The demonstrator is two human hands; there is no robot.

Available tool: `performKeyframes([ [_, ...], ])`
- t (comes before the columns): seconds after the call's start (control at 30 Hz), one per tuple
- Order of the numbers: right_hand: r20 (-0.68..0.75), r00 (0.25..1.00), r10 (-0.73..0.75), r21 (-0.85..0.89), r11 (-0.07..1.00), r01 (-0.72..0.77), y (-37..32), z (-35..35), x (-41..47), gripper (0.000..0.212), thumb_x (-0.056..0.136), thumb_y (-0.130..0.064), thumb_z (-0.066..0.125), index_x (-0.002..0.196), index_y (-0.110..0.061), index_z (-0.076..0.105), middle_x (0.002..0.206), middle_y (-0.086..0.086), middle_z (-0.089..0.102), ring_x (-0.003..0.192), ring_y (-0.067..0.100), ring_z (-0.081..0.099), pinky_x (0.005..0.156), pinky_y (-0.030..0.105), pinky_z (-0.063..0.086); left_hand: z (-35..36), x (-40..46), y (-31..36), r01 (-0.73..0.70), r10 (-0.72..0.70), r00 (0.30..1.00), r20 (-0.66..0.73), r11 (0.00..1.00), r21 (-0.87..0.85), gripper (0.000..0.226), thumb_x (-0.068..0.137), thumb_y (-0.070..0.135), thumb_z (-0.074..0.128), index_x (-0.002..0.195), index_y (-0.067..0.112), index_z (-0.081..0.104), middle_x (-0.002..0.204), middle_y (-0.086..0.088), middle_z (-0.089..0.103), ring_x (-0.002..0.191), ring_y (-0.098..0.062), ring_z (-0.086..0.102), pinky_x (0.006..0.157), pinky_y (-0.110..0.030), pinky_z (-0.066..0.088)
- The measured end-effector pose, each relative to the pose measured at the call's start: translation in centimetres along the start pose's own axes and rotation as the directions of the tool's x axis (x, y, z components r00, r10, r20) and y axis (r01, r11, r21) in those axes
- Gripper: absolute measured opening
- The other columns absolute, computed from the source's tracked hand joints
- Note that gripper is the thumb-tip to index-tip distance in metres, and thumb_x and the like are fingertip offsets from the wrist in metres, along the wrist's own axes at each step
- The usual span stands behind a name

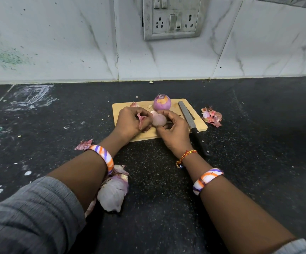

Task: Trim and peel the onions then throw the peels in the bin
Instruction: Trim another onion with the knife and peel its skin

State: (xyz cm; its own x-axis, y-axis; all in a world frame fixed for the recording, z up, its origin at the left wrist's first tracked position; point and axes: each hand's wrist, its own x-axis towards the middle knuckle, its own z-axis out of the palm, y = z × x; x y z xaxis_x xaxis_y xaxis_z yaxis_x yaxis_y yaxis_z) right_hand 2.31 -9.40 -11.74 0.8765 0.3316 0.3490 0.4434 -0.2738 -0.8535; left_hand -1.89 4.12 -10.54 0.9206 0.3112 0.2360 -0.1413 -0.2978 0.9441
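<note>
Onion, small pale purple, pinched by right hand over wooden board's front edge; left hand gripped pink peel, seemingly detached. Risk: slick bulb slipping off.

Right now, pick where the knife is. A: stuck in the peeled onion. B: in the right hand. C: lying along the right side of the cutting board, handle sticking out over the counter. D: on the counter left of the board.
C: the knife lies untouched along the right side of the cutting board, its black handle out over the counter, while both hands work an onion.
</note>
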Motion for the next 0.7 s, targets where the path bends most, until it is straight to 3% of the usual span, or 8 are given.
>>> performKeyframes([
  [0.07, -0.001, 1.000, -0.025, -0.002, 1.000, 0.025, 0.22, 0.07, 0.07, 0.042, 0.075, 0.002, 0.069, 0.115, -0.009, 0.064, 0.114, 0.008, 0.064, 0.099, 0.011, 0.058, 0.083, 0.018, 0.051, 0.04, 0.02, 0.15, 0.014, -0.015, 1.000, -0.016, 1.000, -0.011, 0.018, 0.077, -0.012, 0.061, 0.088, 0.001, 0.067, 0.065, -0.009, 0.062, 0.040, -0.004, 0.057, 0.044, -0.016, 0.049],
  [0.2, 0.014, 0.999, -0.037, 0.019, 0.999, 0.036, 0.20, -0.09, 0.03, 0.040, 0.078, -0.003, 0.070, 0.117, -0.009, 0.063, 0.119, 0.008, 0.064, 0.110, 0.009, 0.054, 0.090, 0.009, 0.042, 0.18, 0.12, -0.03, 0.026, -0.025, 0.998, -0.050, 0.999, 0.019, 0.021, 0.073, -0.016, 0.062, 0.082, 0.002, 0.068, 0.056, -0.003, 0.060, 0.041, -0.005, 0.056, 0.046, -0.019, 0.050],
  [0.37, 0.040, 0.999, -0.027, 0.045, 0.999, 0.025, -0.04, -0.24, -0.04, 0.039, 0.079, -0.005, 0.070, 0.117, -0.006, 0.063, 0.120, 0.008, 0.064, 0.108, 0.001, 0.050, 0.082, -0.005, 0.035, 0.44, 0.13, -0.53, -0.043, 0.061, 0.993, -0.103, 0.984, 0.172, 0.010, 0.069, -0.008, 0.069, 0.078, -0.003, 0.071, 0.065, -0.005, 0.064, 0.057, -0.016, 0.054, 0.064, -0.026, 0.049],
  [0.53, 0.062, 0.998, -0.016, 0.065, 0.998, 0.012, -0.13, -0.26, -0.04, 0.039, 0.079, -0.003, 0.069, 0.117, -0.005, 0.063, 0.120, 0.008, 0.064, 0.108, 0.001, 0.050, 0.082, -0.005, 0.036, 0.61, -0.36, -0.25, -0.110, 0.150, 0.979, -0.136, 0.958, 0.264, 0.007, 0.070, -0.002, 0.071, 0.076, -0.004, 0.071, 0.069, -0.007, 0.064, 0.056, -0.008, 0.050, 0.055, -0.017, 0.043],
  [0.63, 0.060, 0.998, -0.018, 0.093, 0.996, 0.012, -0.24, -0.26, -0.16, 0.038, 0.078, -0.002, 0.070, 0.115, -0.004, 0.064, 0.117, 0.009, 0.065, 0.105, 0.004, 0.055, 0.083, -0.001, 0.040, 0.61, -0.24, -0.29, -0.079, 0.121, 0.982, -0.146, 0.961, 0.264, 0.005, 0.069, -0.005, 0.069, 0.072, -0.002, 0.069, 0.067, -0.008, 0.063, 0.058, -0.017, 0.054, 0.059, -0.021, 0.045],
  [0.7, 0.052, 0.999, -0.009, 0.116, 0.993, 0.003, -0.25, -0.26, -0.18, 0.038, 0.077, -0.002, 0.070, 0.115, -0.005, 0.064, 0.113, 0.006, 0.066, 0.097, 0.001, 0.058, 0.080, 0.000, 0.042, 0.46, 0.24, -0.51, -0.003, 0.029, 0.990, -0.138, 0.983, 0.184, 0.018, 0.067, -0.012, 0.064, 0.062, 0.005, 0.064, 0.059, -0.005, 0.062, 0.058, -0.024, 0.058, 0.061, -0.028, 0.050],
])
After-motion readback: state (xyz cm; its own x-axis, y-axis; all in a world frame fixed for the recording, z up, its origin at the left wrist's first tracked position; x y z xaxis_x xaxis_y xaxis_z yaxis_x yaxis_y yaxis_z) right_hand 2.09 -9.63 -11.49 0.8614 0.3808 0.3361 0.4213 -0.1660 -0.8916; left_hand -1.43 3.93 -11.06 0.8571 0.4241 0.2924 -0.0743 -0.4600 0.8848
